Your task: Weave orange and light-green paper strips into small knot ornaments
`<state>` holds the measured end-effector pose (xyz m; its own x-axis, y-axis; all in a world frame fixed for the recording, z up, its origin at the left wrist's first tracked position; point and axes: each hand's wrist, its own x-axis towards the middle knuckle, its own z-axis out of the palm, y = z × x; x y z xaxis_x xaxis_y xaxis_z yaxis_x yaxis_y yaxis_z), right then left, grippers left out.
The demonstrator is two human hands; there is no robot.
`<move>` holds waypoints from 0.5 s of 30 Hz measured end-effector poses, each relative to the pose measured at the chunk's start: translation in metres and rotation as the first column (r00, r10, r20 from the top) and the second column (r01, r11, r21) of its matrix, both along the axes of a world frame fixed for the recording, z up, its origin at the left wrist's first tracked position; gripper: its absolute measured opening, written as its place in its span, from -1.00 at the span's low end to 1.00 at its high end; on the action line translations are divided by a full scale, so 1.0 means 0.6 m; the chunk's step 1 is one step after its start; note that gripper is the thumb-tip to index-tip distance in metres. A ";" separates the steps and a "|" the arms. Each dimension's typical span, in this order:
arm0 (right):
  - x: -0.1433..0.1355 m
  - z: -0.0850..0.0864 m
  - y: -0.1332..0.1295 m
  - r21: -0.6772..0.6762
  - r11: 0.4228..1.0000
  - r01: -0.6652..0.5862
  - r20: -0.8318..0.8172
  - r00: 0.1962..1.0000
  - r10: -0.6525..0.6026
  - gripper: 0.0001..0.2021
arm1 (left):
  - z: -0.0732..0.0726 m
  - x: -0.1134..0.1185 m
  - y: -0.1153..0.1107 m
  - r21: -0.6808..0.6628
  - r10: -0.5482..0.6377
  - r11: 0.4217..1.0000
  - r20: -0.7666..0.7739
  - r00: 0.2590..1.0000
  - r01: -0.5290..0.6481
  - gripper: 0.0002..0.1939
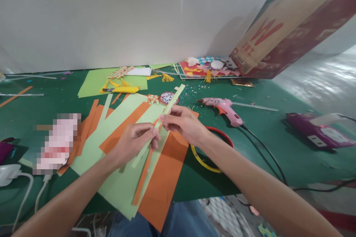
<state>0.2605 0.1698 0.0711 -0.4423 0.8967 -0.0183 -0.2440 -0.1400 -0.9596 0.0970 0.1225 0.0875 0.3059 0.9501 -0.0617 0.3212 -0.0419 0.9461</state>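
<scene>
Head view: the left hand point(133, 141) and right hand point(187, 123) pinch a green strip point(176, 96) over paper point(164, 170) on the counter point(261, 133), probably keeping it steady; the glue gun point(226, 109) lies right, seemingly for easy reach.

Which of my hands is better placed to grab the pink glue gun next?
Right, probably. Your right hand is nearer the pink glue gun, whose handle points toward your side. Both hands pinch the pale green strip, so your left hand could likely keep hold of it.
</scene>
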 end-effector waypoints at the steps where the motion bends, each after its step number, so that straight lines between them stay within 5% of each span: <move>1: -0.001 -0.001 -0.001 -0.006 1.000 -0.004 0.003 1.000 0.004 -0.65 | -0.001 0.000 0.000 -0.003 0.008 1.000 -0.004 1.000 -0.008 -0.72; 15: 0.000 -0.007 0.004 0.014 0.999 -0.037 0.050 0.998 0.036 -0.67 | -0.005 0.001 0.000 -0.007 0.042 0.999 0.012 0.999 -0.042 -0.75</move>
<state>0.2605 0.1721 0.0669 -0.4737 0.8803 -0.0279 -0.1908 -0.1334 -0.9725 0.0978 0.1225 0.0847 0.2665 0.9617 -0.0644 0.3114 -0.0227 0.9500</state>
